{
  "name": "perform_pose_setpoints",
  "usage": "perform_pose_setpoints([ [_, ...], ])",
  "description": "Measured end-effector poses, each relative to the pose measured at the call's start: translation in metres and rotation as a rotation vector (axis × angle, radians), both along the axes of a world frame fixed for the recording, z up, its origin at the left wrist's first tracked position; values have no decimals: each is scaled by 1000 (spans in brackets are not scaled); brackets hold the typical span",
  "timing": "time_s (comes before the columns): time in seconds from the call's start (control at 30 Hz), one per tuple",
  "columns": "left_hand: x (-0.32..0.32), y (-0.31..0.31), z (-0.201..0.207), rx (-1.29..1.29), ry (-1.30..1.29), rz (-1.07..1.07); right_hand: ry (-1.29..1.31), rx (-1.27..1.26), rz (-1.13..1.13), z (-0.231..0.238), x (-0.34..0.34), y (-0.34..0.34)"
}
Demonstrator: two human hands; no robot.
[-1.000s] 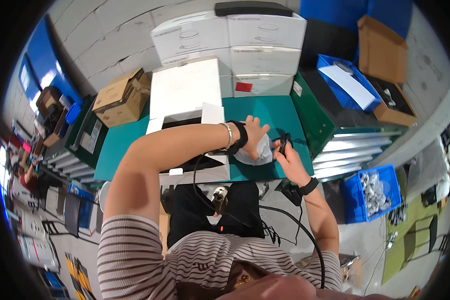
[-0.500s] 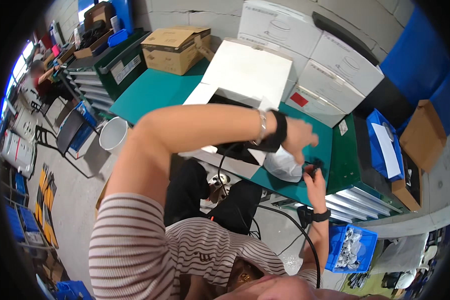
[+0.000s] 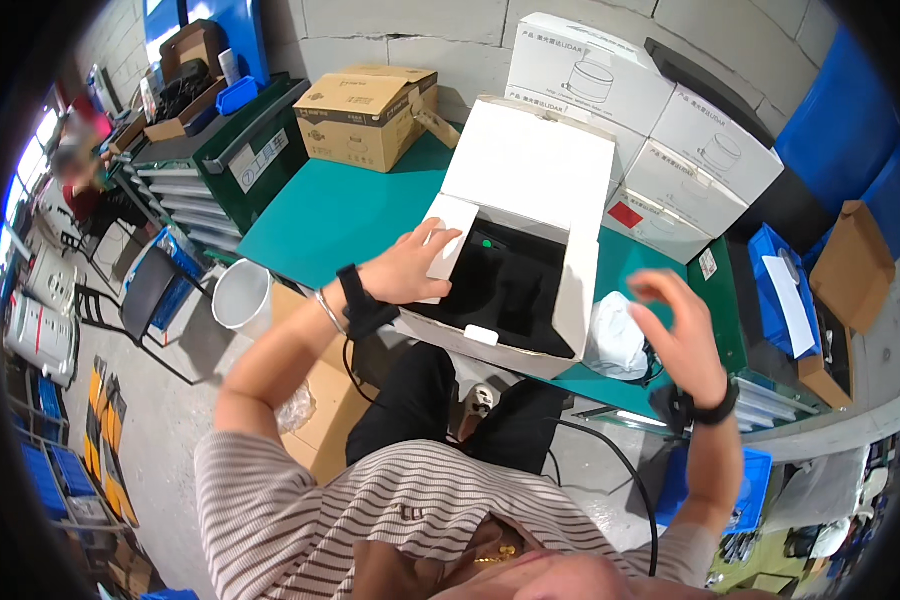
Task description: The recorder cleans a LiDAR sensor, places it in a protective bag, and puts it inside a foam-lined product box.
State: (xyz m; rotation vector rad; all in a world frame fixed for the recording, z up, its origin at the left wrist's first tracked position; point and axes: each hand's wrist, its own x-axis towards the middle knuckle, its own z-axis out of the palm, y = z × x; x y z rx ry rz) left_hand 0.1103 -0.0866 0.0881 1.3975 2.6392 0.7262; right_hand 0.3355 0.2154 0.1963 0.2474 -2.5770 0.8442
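Note:
On the green tabletop a white carton (image 3: 450,330) stands with its lid (image 3: 530,165) folded back. Black foam (image 3: 515,285) with cut-out hollows lines its inside, and a small green dot shows there. My left hand (image 3: 410,268) lies with spread fingers across the carton's left side flap (image 3: 458,225); whether it presses on it I cannot tell. To the right of the carton sits a bundle in white plastic wrap (image 3: 618,338), what is inside being hidden. My right hand (image 3: 685,325) hovers just right of this bundle, thumb and fingers apart, holding nothing visible.
White printed cartons (image 3: 705,150) are stacked at the back right, and a brown cardboard box (image 3: 365,120) stands at the back left. A blue tray (image 3: 782,290) rests on the right-hand cabinet. A white bin (image 3: 243,298) stands on the floor. A black cable (image 3: 625,480) hangs by my right arm.
My left arm has swung back from across the carton to its left flap. My right hand has drawn apart from the small dark thing by the bundle and opened.

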Motion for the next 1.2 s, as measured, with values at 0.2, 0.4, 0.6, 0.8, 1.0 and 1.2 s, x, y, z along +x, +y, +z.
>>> perform_pose_setpoints([
  [0.2,21,2,-12,13,134,32,-307,454,243,-17,-172,-67],
  [0.4,30,-8,-22,115,20,54,-603,668,304,-84,-238,-75],
  [0.6,35,-30,-26,244,-11,86,-583,773,73,-68,-202,-97],
  [0.8,34,-32,-21,346,-24,125,-237,668,127,-89,-197,-91],
  [1.0,33,-27,-24,412,23,170,-371,802,19,-77,-204,-91],
  [1.2,39,-28,-25,416,25,200,-292,812,-10,-88,-209,-95],
])
